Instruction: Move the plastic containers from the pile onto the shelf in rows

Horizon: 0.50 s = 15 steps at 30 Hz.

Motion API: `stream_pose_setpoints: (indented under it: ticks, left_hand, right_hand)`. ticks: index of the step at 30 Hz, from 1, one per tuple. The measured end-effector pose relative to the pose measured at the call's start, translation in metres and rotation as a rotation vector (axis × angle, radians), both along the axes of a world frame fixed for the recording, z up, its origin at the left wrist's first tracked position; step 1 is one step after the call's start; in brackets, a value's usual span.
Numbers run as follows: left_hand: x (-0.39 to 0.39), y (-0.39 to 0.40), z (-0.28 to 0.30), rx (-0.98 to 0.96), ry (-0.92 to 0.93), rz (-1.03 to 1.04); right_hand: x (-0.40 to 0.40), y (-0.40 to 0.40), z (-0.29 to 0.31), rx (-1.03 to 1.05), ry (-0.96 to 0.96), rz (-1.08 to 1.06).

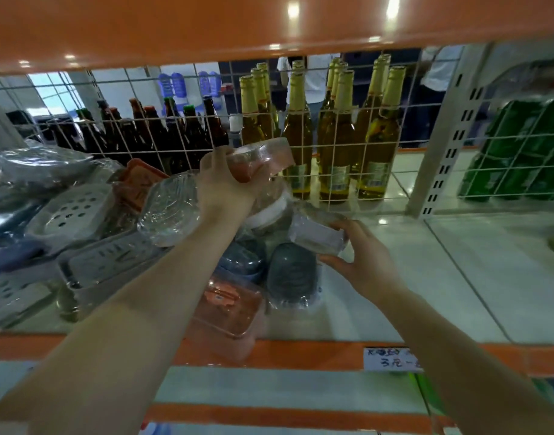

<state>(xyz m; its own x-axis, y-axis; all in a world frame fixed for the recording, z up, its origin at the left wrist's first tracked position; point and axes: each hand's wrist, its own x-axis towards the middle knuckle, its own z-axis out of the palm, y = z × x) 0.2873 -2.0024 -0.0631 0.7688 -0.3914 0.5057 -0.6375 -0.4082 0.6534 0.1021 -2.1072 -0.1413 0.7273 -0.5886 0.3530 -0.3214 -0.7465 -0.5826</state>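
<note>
My left hand (225,180) grips a pink wrapped plastic container (263,158) and holds it raised above the pile, close to the wire mesh. Lower and to the right, my right hand (360,259) grips a white wrapped container (316,230) at the pile's right edge. Beneath them lie a grey-blue container (242,259), a dark grey domed container (291,271) and a pink rectangular box (228,312) at the shelf's front. A clear wrapped round container (172,208) leans left of my left forearm. The pile covers the left half of the white shelf (442,277).
Grey perforated trays (77,215) and wrapped items fill the far left. A wire mesh back (357,171) separates the shelf from brown bottles (181,133) and yellow bottles (338,133). An orange shelf (238,23) hangs overhead. A white upright (439,152) stands right; green bottles (520,152) lie beyond.
</note>
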Motion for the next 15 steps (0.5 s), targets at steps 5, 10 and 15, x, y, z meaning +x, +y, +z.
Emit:
stream_pose_setpoints:
  ticks: [5,10,15]
  left_hand:
    - [-0.046,-0.01,0.004,-0.024,-0.053,-0.045]
    - [-0.093,-0.024,0.002,-0.001,-0.048,-0.046]
    - [-0.155,-0.043,-0.006,0.015,-0.008,-0.078]
  right_hand:
    - [-0.045,-0.014,0.001,-0.026,-0.026,-0.02]
    - [-0.101,-0.031,0.006,-0.025,-0.052,-0.047]
    - [-0.17,-0.049,0.01,0.013,-0.01,-0.086]
